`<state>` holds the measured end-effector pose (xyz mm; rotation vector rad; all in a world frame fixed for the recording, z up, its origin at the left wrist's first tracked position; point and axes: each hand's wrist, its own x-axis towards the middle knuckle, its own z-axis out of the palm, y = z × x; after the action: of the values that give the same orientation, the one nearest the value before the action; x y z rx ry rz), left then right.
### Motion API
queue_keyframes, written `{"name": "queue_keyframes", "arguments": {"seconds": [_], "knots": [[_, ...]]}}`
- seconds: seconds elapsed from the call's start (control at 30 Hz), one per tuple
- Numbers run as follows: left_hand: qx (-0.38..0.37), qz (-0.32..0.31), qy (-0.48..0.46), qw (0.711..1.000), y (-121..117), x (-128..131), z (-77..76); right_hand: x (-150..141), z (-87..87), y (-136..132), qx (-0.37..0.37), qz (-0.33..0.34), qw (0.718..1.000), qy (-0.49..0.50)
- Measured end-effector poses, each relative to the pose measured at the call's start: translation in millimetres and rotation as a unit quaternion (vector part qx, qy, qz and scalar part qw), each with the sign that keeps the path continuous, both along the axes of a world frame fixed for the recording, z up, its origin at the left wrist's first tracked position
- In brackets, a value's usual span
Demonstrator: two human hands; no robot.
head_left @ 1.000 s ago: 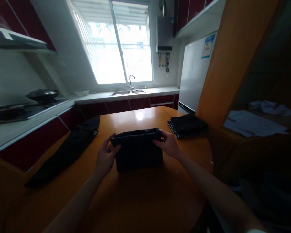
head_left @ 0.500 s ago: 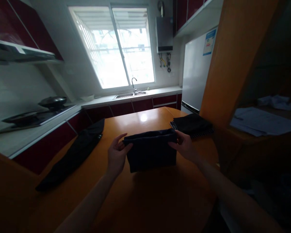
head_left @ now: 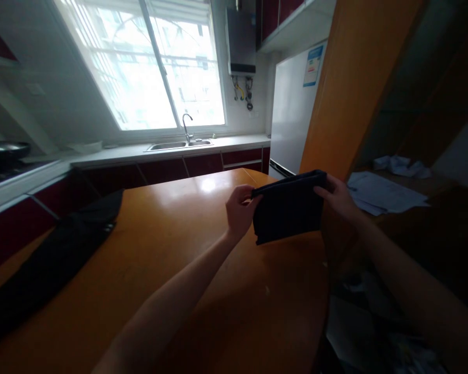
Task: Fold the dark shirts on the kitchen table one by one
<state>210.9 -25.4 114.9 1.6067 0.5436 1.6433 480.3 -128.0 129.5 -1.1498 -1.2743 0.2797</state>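
A folded dark navy garment [head_left: 290,210] hangs upright between my two hands, above the right part of the wooden table [head_left: 171,249]. Its left upper corner is pinched by my left hand [head_left: 242,210], thumb in front and fingers behind. My right hand [head_left: 337,197] grips the right upper corner in the same way. What kind of garment it is cannot be made out. Behind it, the folded black clothes seen earlier on the table are hidden. A long black garment [head_left: 58,259] lies spread along the table's left side.
White papers [head_left: 386,192] lie on a shelf right of the orange wooden post [head_left: 347,88]. A refrigerator [head_left: 292,109] stands behind the table. Along the window wall runs a counter with a sink [head_left: 179,145]; a pan [head_left: 5,152] sits at far left.
Both hands have lifted the folded garment off the table's middle and carried it right, to where it covers the folded black clothes. The camera view has turned somewhat.
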Motion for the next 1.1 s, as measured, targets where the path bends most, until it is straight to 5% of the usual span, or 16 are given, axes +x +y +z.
{"name": "queue_keyframes", "arguments": {"seconds": [0.13, 0.27, 0.47, 0.6, 0.73, 0.93, 1.03, 1.1], "knots": [[-0.006, -0.045, -0.045, 0.998, 39.9, 53.0, 7.4, 44.8, 19.4, 36.6, 0.005, -0.054, 0.998, -0.041], [-0.099, -0.043, -0.040, 0.993, 97.4, 95.8, 0.1, 73.3, 26.1, 99.7, -0.056, -0.071, 0.996, -0.024], [-0.297, 0.040, 0.103, 0.949, 165.7, 128.5, -47.4, 75.4, -7.7, 186.2, -0.304, -0.134, 0.943, 0.028], [-0.320, 0.035, 0.148, 0.935, 184.2, 128.0, -76.7, 81.3, -28.2, 207.5, -0.367, -0.137, 0.920, 0.016], [-0.327, 0.014, 0.184, 0.927, 195.9, 127.8, -88.9, 91.5, -32.1, 213.4, -0.408, -0.146, 0.901, -0.023], [-0.287, 0.029, 0.240, 0.927, 196.7, 125.3, -79.2, 90.4, -28.4, 212.9, -0.402, -0.219, 0.873, -0.171], [-0.126, 0.048, 0.327, 0.935, 180.6, 125.1, -70.6, 84.4, -29.9, 210.8, -0.322, -0.239, 0.856, -0.328], [0.023, 0.020, 0.425, 0.904, 166.4, 129.3, -67.4, 81.3, -35.2, 210.2, -0.268, -0.182, 0.839, -0.437]]}}
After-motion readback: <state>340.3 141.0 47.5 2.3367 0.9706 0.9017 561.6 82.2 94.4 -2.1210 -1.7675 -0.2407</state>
